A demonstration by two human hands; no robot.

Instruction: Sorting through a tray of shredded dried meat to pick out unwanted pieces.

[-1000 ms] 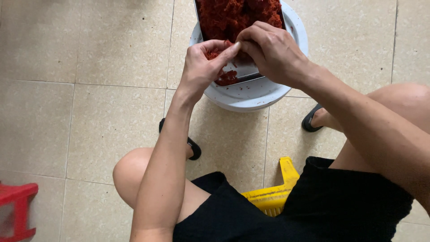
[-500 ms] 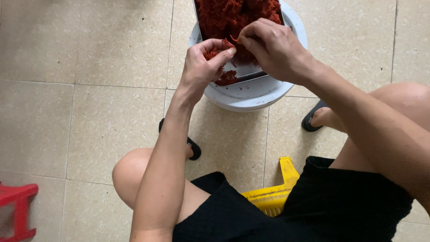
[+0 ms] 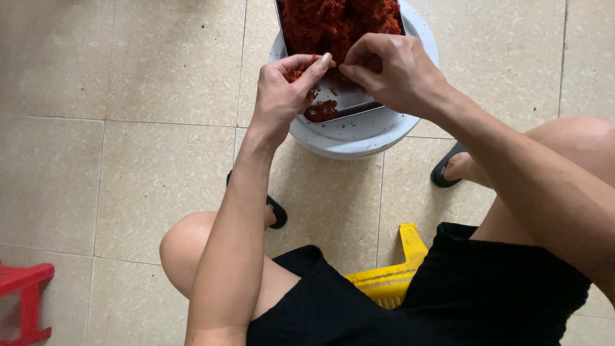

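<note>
A metal tray (image 3: 349,97) heaped with dark red shredded stuff (image 3: 333,22) rests on a round white tub (image 3: 359,134) on the tiled floor. My left hand (image 3: 282,93) hovers over the tray's near corner, fingers curled around a small clump of the red shreds. My right hand (image 3: 391,70) is just to its right, thumb and fingers pinched together over the tray; what they pinch is hidden. A small dark red lump (image 3: 320,112) lies at the tray's near edge, below my left hand.
I sit on a low yellow plastic stool (image 3: 391,275) with knees apart, black sandals (image 3: 445,168) on either side of the tub. A red stool (image 3: 22,301) stands at the lower left on beige floor tiles.
My hands have drawn slightly apart; the left thumb now points up towards the heap, and the right fingers have pulled back to the right.
</note>
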